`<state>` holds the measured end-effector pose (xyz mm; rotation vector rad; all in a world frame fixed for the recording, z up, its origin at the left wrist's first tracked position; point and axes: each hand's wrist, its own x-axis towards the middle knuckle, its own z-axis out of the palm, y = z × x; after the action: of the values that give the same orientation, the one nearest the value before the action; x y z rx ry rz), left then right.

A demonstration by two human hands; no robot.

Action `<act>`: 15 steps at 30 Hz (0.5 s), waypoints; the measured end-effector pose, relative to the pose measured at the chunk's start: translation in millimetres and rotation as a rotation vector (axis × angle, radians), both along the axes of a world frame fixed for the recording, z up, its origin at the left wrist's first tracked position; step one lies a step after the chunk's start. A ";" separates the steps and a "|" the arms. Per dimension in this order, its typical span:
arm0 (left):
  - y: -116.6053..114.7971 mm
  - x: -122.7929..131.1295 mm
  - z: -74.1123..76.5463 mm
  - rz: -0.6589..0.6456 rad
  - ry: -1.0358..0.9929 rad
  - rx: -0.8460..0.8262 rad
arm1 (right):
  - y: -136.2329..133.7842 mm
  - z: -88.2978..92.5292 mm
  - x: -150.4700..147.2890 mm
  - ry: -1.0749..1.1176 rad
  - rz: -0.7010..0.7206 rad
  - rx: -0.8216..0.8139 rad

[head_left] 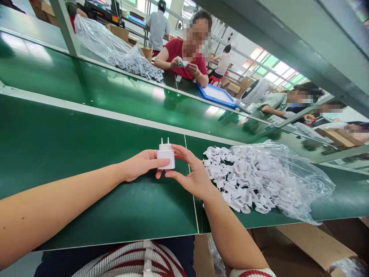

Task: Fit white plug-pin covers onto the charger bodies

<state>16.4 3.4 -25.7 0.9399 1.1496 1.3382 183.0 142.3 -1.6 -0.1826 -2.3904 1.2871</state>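
A white two-pin plug charger point(165, 154) is held upright above the green table, its metal pins pointing up. My left hand point(144, 163) is closed on it, with the thumb across its front and the other fingers behind. On the charger's right side, my right hand point(191, 171) curves around it, fingertips at the upper edge and thumb at the lower corner. To the right of my right hand lies a heap of white plastic plug parts point(245, 179), spilling out of a clear plastic bag point(311, 184).
Behind a pale ledge point(115, 117) runs a shiny green belt. Across it a person in red point(187, 54) handles a small pale piece, beside a bag of grey parts point(135, 63) and a blue tray point(219, 96). Cardboard boxes point(311, 242) stand below the table at right.
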 end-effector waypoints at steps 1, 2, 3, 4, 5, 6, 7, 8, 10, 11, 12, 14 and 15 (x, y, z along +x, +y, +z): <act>0.7 -0.2 0.5 -0.044 -0.027 -0.009 | -0.7 -0.3 3.3 0.011 -0.002 0.034; 1.4 -0.1 0.6 -0.081 -0.046 -0.013 | -1.1 0.3 6.4 0.018 -0.008 0.068; 2.3 0.4 0.3 -0.106 -0.065 -0.010 | -1.3 1.6 9.0 0.023 -0.016 0.098; 3.1 1.0 -0.3 -0.117 -0.091 -0.002 | -1.2 3.3 11.0 0.028 -0.029 0.118; 3.9 1.6 -1.2 -0.115 -0.126 0.008 | -1.0 5.0 12.3 0.039 -0.044 0.128; 4.5 2.2 -2.2 -0.099 -0.168 0.015 | -0.7 6.6 12.9 0.057 -0.055 0.127; 5.1 2.5 -3.2 -0.076 -0.207 0.016 | -0.3 7.6 12.8 0.079 -0.063 0.114; 5.5 2.6 -4.0 -0.056 -0.237 0.009 | 0.1 8.1 12.3 0.100 -0.067 0.093; 6.1 2.1 -4.8 -0.043 -0.252 -0.012 | 0.8 7.7 10.7 0.121 -0.070 0.046; 6.2 1.6 -4.8 -0.047 -0.244 -0.021 | 1.2 6.9 9.9 0.117 -0.068 0.028; 6.2 1.0 -4.4 -0.051 -0.234 -0.025 | 1.5 6.2 9.3 0.108 -0.070 0.013; 6.0 0.1 -3.1 -0.061 -0.223 -0.024 | 1.8 4.9 8.6 0.100 -0.076 -0.014; 5.9 -0.1 -2.4 -0.068 -0.221 -0.020 | 1.9 4.5 8.5 0.102 -0.079 -0.025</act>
<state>16.3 9.2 -28.0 0.7883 0.9524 1.3362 191.4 144.2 2.9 -0.2113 -2.2597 1.2596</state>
